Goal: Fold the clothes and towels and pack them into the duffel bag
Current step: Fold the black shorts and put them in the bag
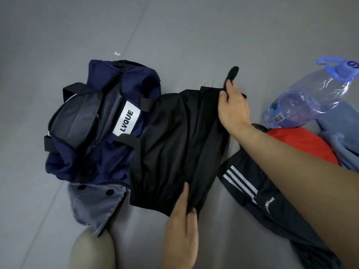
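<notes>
A black garment lies spread on the grey floor, partly over the navy duffel bag with its white LVQUE label. The bag is unzipped and its grey lining shows. My left hand pinches the garment's near edge by the elastic hem. At the far edge, my right hand grips the same garment, where a black strip sticks up.
Dark trousers with white stripes lie under my right arm. A red cloth, a blue-grey towel and a big clear water bottle sit at the right. My knee is at the bottom left.
</notes>
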Available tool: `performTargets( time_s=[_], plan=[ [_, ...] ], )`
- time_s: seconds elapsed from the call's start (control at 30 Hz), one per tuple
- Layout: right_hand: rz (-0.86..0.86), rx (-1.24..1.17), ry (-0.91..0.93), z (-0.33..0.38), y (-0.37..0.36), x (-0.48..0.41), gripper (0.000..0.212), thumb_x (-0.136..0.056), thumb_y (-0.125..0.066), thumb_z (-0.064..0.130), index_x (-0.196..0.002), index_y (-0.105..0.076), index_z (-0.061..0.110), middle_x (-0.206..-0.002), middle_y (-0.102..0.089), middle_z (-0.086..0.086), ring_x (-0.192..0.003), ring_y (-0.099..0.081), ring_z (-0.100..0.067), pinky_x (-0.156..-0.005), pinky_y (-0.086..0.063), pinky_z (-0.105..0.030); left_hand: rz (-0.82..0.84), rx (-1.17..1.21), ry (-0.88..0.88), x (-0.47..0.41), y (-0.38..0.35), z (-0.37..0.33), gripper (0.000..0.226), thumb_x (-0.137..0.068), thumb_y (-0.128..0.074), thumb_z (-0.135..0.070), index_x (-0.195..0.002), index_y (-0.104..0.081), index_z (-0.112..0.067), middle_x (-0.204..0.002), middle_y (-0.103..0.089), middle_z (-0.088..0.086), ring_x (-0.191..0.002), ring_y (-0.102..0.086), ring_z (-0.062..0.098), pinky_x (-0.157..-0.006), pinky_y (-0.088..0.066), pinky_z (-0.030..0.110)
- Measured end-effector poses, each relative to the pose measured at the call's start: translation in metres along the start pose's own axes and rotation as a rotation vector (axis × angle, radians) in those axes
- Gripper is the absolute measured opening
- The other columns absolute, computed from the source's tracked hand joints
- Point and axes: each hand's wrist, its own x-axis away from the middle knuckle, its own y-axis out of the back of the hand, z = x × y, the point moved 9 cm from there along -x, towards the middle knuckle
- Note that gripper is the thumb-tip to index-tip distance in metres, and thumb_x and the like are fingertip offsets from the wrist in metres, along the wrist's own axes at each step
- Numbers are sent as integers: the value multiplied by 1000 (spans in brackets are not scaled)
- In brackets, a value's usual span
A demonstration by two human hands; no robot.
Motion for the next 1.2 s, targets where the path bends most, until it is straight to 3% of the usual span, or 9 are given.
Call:
performTargets(
  time_s=[0.13,0.2,0.4,0.53,0.63,0.73,0.93,1.07,1.2],
  plan=[
    [109,-165,21,75,-39,-6,54,-107,-32,30,-159,-21,19,-166,-17,4,-137,-41,-17,-112,-29,-28,-105,152,119,-18,57,11,46,-105,-44,-17,-131,-48,-54,-124,-50,-41,-109,-44,-31,-86,-33,-4],
    [238,-211,53,107,-72,-3,57,-107,-31,32,-160,-14,20,-168,-7,2,-149,-25,-21,-118,-21,-32,-136,131,172,-28,84,25,43,-107,-41,-18,-139,-47,-45,-130,-51,-34,-121,-45,-17,-97,-32,6],
    [593,-85,202,116,-124,45,60,-108,-30,39,-160,-3,32,-168,3,1,-154,-12,-22,-121,-18,-38,-244,-537,-108,-45,133,30,65,-96,-55,-8,-154,-34,-28,-155,-39,-3,-133,-46,21,-105,-46,43],
    [619,355,452,81,-93,83,61,-107,-29,45,-161,-9,25,-168,-3,1,-153,-16,-20,-120,-22,-37,52,-921,-507,-53,82,19,78,-85,-62,-2,-156,-33,-18,-161,-32,7,-150,-27,28,-119,-32,48],
    [713,568,650,51,-83,138,63,-105,-25,49,-160,-13,21,-168,-6,2,-154,-11,-17,-122,-19,-33,169,-1089,-526,-69,60,35,76,-96,-59,-24,-160,-19,-20,-166,-17,12,-153,-19,32,-123,-20,49],
    [741,562,808,24,-96,214,68,-99,-22,52,-156,-31,16,-163,-29,-4,-150,-26,-21,-116,-38,-38,202,-1174,-398,-81,55,63,81,-100,-50,-43,-160,0,-24,-167,-3,15,-154,-5,35,-124,-7,52],
    [698,598,710,-43,-136,265,90,-85,-59,63,-157,-26,22,-162,-28,-5,-150,-25,-23,-118,-32,-42,174,-1153,-423,-81,23,78,75,-99,-36,-47,-161,0,-24,-166,-13,13,-153,-6,31,-119,-8,51],
    [630,670,616,-80,-112,266,90,-89,-45,68,-160,-16,21,-166,-16,-6,-154,-11,-24,-120,-10,-48,232,-1118,-451,-79,-10,71,65,-104,-17,-52,-160,9,-30,-168,1,11,-154,7,28,-122,3,48],
    [546,661,514,-104,-86,254,84,-91,-36,67,-160,-17,24,-167,-16,-4,-154,-12,-23,-119,-12,-47,265,-1078,-509,-88,-46,45,65,-103,-12,-55,-159,11,-32,-168,5,8,-154,9,25,-122,12,43]
  ],
)
